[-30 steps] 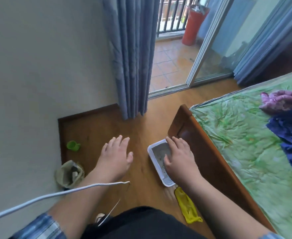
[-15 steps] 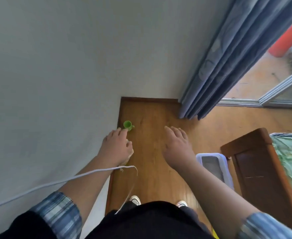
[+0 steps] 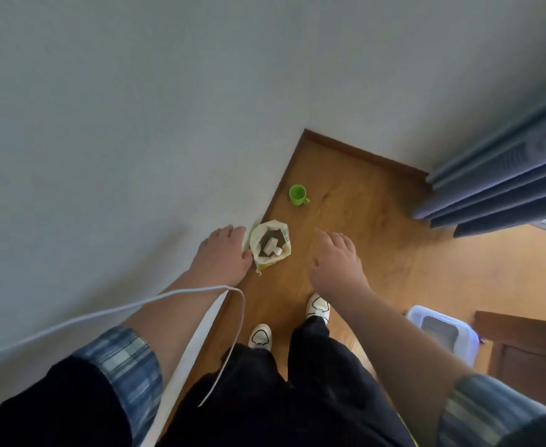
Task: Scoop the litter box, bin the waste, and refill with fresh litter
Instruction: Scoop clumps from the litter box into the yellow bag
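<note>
Bag (image 3: 270, 248) stands open-mouthed on the floor by the wall, just right of the left hand (image 3: 225, 253), the nearer one; its fingers lie loosely straight, holding nothing; right hand (image 3: 336, 262) hovers slack and empty; litter box (image 3: 442, 330) sits well apart, by the right forearm.

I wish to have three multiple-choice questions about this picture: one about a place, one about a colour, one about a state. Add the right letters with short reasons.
1. Where is the litter box?
A) on a chair
B) on the floor
C) on a shelf

2. What colour is the cup?
A) red
B) white
C) green

3. How is the bag?
A) open at the top
B) tied closed
C) lying flat and empty

Answers: 1 B, it stands on the bare wood at lower right. 2 C, it is bright green. 3 A, grey contents and white lumps show through its mouth.
</note>
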### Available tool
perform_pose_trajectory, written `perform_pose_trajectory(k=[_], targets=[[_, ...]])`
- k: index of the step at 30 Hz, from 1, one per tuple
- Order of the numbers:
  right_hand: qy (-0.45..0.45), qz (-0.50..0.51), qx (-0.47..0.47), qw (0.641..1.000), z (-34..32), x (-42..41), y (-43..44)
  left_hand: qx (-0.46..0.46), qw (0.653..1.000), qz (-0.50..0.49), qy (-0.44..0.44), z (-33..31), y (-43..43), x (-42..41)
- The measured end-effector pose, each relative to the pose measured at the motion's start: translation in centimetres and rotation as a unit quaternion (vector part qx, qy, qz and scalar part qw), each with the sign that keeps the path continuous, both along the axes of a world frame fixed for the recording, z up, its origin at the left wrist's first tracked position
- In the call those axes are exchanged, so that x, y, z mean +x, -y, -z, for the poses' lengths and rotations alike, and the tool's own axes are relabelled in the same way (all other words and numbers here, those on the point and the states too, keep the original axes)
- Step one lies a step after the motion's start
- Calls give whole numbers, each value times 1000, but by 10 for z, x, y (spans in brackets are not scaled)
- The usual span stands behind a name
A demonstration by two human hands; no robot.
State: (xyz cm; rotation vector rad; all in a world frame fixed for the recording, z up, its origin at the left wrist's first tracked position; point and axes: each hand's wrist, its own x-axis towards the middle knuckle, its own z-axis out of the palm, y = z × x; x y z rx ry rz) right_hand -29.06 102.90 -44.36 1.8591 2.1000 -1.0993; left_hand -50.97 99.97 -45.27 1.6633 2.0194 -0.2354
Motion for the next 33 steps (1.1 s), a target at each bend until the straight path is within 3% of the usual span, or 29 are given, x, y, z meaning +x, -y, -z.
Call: perform_pose_trajectory(k=[8,17,22,27,33], targets=[[16,-82,-63,995,127,-8,-65,-31,996,-77,39,116,-55,15],[21,-108,-90,990,387,-60,-87,-54,993,-92,47,372,-70,-19],[31,-163,-82,983,510,-99,-89,-62,992,-88,65,476,-55,-24],[72,-168,-107,977,583,-123,-96,-86,988,-109,73,537,-46,-27],[113,-177,-140,967,604,-131,-97,-100,987,-102,76,545,-53,-32]])
